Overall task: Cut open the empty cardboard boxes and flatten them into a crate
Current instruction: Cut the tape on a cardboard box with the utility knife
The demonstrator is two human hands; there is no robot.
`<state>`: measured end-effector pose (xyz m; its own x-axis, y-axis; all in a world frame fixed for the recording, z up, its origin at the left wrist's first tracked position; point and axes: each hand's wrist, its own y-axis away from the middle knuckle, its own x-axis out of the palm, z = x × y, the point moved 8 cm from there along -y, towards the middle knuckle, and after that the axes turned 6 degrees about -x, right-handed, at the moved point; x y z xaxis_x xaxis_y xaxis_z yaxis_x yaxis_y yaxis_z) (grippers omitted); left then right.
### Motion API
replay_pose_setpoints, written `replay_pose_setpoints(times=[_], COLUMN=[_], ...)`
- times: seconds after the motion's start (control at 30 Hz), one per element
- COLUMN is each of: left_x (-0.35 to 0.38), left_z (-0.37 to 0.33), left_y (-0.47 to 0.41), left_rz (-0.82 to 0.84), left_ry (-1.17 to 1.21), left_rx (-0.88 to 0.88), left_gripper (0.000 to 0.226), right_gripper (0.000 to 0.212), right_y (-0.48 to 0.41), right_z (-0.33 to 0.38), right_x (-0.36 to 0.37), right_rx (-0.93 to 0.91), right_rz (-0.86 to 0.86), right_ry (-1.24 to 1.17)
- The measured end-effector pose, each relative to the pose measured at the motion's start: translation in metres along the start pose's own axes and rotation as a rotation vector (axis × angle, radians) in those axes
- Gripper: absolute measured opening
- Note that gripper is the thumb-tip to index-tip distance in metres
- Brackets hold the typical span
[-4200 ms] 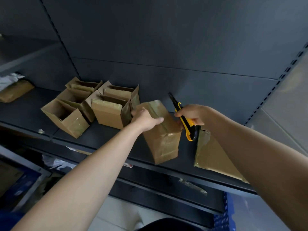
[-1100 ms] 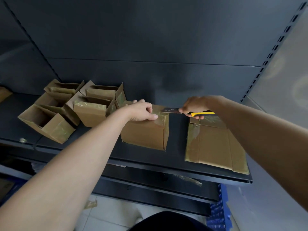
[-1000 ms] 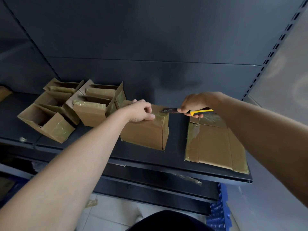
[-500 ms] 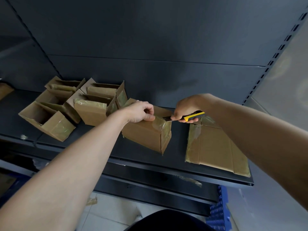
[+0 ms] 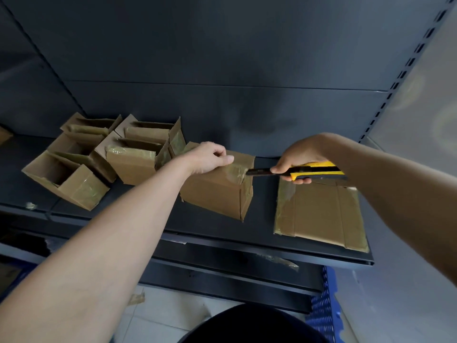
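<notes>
A taped brown cardboard box stands on the dark metal shelf. My left hand grips its top, fingers curled over the taped edge. My right hand holds a yellow and black utility knife, and the blade tip touches the tape at the box's top right corner. A flattened cardboard box lies on the shelf to the right, under my right forearm.
Several opened cardboard boxes crowd the left part of the shelf. A blue plastic crate shows below the shelf at the lower right. Tape scraps lie on the lower shelf and the tiled floor. A dark panel closes the back.
The box came down from a tilt onto the shelf. My right hand has lowered the knife and brought its blade to the tape at the box's right top corner.
</notes>
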<state>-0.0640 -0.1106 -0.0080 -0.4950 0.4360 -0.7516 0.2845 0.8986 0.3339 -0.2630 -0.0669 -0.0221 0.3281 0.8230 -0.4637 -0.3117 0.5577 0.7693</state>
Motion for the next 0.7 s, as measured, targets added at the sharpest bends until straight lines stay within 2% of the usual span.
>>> replay_pose_setpoints(times=[0.1, 0.2, 0.27, 0.37, 0.47, 0.6, 0.7], left_x=[-0.004, -0.004, -0.005, -0.005, -0.001, 0.000, 0.007], left_z=[-0.001, -0.010, -0.017, -0.023, -0.030, -0.034, -0.041], left_y=[-0.001, 0.000, 0.001, 0.001, 0.001, 0.002, 0.004], left_rz=[-0.058, -0.122, -0.106, -0.016, 0.063, 0.139, 0.130], left_ry=[0.041, -0.043, -0.141, -0.304, -0.432, -0.539, -0.643], left_rx=[0.006, 0.068, 0.104, 0.124, 0.126, 0.124, 0.186], left_gripper=[0.035, 0.012, 0.002, 0.020, 0.039, 0.045, 0.046], right_gripper=[0.047, 0.043, 0.042, 0.043, 0.042, 0.039, 0.038], right_y=[0.005, 0.005, 0.007, 0.011, 0.012, 0.018, 0.025], right_z=[-0.014, -0.015, -0.012, -0.008, -0.010, -0.012, -0.006], right_x=[-0.008, -0.008, -0.006, -0.005, 0.002, 0.011, 0.016], right_rx=[0.069, 0.033, -0.028, -0.069, -0.052, -0.033, -0.062], right_rz=[-0.126, -0.220, -0.256, -0.318, -0.333, -0.389, -0.422], right_ry=[-0.124, -0.136, -0.137, -0.043, -0.050, -0.077, -0.066])
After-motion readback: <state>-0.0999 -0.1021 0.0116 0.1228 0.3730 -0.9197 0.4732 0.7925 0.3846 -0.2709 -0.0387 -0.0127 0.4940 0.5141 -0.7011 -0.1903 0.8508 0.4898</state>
